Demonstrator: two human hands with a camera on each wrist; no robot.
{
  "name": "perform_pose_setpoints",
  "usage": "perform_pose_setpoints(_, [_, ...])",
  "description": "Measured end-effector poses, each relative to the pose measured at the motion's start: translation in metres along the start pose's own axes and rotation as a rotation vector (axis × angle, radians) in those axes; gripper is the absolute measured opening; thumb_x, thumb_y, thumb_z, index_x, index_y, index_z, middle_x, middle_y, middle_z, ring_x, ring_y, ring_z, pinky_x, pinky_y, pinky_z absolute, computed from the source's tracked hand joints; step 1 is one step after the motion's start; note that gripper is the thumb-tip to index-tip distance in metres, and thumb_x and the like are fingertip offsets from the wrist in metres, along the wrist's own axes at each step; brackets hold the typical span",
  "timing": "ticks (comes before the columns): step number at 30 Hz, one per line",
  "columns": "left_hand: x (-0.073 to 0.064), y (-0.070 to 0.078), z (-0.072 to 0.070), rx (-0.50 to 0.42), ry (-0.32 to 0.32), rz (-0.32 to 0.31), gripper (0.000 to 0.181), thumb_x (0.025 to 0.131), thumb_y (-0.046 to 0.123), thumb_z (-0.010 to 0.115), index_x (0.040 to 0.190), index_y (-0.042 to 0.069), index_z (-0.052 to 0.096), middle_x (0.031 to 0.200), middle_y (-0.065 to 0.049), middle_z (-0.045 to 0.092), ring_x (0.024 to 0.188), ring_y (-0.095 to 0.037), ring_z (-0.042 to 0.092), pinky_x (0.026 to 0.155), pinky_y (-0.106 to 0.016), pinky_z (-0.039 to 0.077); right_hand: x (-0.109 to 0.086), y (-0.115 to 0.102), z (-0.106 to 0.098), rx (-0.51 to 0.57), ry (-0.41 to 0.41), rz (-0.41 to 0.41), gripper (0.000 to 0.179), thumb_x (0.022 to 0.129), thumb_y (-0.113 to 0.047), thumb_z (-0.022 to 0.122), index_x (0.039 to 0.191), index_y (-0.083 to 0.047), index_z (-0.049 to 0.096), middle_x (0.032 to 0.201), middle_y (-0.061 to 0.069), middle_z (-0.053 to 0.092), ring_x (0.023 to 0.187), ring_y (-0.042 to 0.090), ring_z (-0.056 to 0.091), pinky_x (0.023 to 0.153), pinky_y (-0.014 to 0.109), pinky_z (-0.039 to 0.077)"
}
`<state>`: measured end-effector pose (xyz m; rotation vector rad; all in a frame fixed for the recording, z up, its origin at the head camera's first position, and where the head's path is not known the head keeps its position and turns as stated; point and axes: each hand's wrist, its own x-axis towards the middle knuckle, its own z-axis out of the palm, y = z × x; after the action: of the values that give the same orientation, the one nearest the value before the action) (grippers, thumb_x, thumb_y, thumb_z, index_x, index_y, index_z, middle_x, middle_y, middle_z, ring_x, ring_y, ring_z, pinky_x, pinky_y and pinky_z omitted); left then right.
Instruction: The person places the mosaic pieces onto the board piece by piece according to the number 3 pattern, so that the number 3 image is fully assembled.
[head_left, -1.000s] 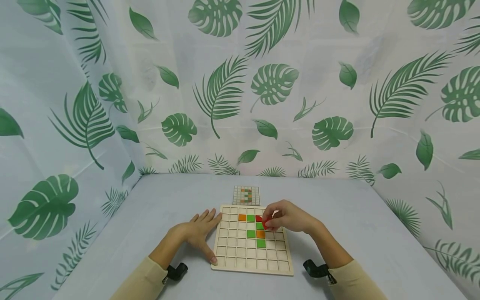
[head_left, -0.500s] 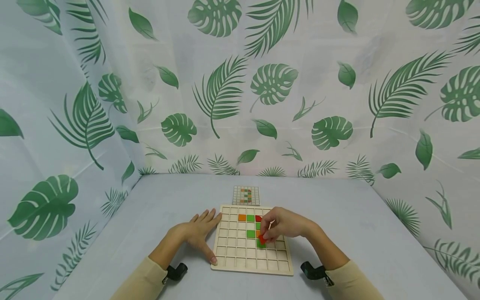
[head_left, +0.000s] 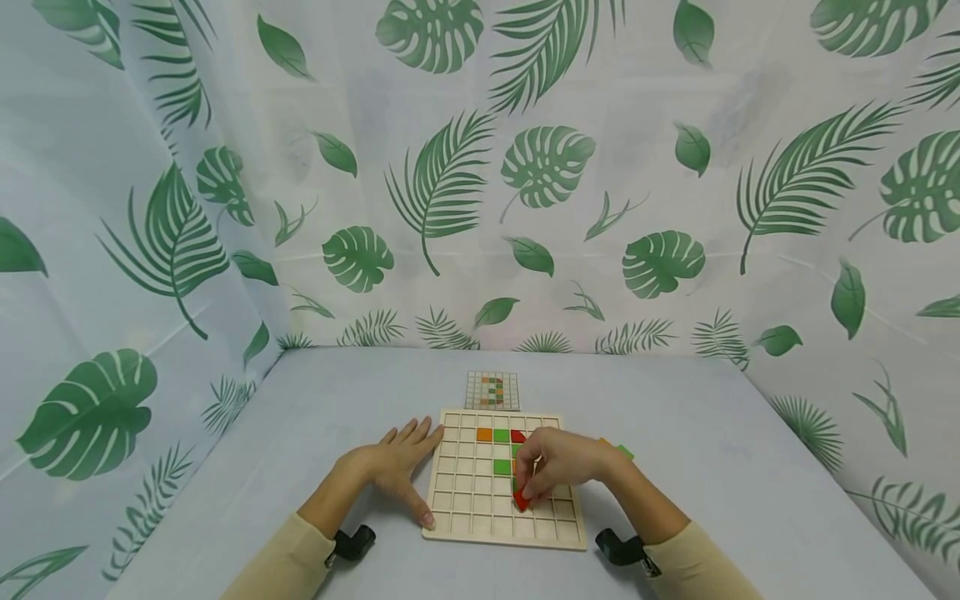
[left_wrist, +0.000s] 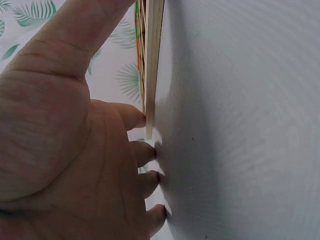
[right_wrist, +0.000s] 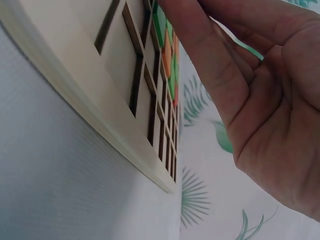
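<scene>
A pale wooden grid board (head_left: pixel 461 504) lies on the table, with orange (head_left: pixel 484 435), green (head_left: pixel 502 467) and red (head_left: pixel 517 436) tiles set in some of its cells. My left hand (head_left: pixel 395 467) rests at the board's left edge, thumb near the front corner, fingers spread. The left wrist view shows the fingertips on the cloth beside the board's side (left_wrist: pixel 154 60). My right hand (head_left: pixel 561 460) pinches a tilted red tile (head_left: pixel 521 501) over the column of tiles, at its near end. Fingers hide part of that column. In the right wrist view the held tile is out of sight.
A small card (head_left: pixel 492 391) with a coloured grid pattern lies just behind the board. Beyond my right forearm, an orange tile and a green tile (head_left: pixel 625 452) show partly on the table. Leaf-patterned cloth (head_left: pixel 525 275) hangs behind and at the sides.
My right hand has moved toward me down the tile column with the red tile pinched. Loose tiles have come into sight behind the right forearm. The left hand stays put.
</scene>
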<state>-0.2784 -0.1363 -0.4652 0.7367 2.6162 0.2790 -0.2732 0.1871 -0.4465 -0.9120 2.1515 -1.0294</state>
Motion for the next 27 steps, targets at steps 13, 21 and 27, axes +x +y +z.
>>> perform_pose_setpoints(13, [0.0005, 0.0014, 0.0005, -0.004, 0.005, -0.002, 0.145, 0.062, 0.072, 0.089, 0.169, 0.016, 0.009, 0.176, -0.015, 0.003, 0.163, -0.038, 0.002, 0.13, -0.059, 0.011, -0.0001, -0.0021, 0.0034, -0.122, 0.001, 0.006, 0.018, 0.083, -0.008, 0.087, 0.075, -0.011, 0.07, 0.066, -0.003, 0.067, 0.053, 0.006, 0.053, 0.049, 0.02, 0.044])
perform_pose_setpoints(21, [0.0017, 0.0011, 0.0003, -0.003, 0.005, -0.003, 0.145, 0.062, 0.072, 0.089, 0.169, 0.016, 0.009, 0.176, -0.015, 0.003, 0.163, -0.038, 0.002, 0.13, -0.059, 0.011, 0.0012, -0.0007, 0.0037, -0.178, 0.02, 0.022, 0.019, 0.085, -0.012, 0.086, 0.072, -0.014, 0.072, 0.061, -0.007, 0.062, 0.051, 0.004, 0.049, 0.049, 0.017, 0.039])
perform_pose_setpoints(27, [0.0014, 0.0016, -0.0002, -0.006, 0.001, -0.004, 0.145, 0.062, 0.072, 0.089, 0.169, 0.017, 0.009, 0.176, -0.015, 0.003, 0.163, -0.038, 0.002, 0.13, -0.059, 0.01, 0.0034, -0.0017, 0.0066, -0.206, 0.055, 0.06, 0.018, 0.084, -0.012, 0.087, 0.071, -0.016, 0.075, 0.06, -0.007, 0.063, 0.052, 0.004, 0.049, 0.049, 0.017, 0.039])
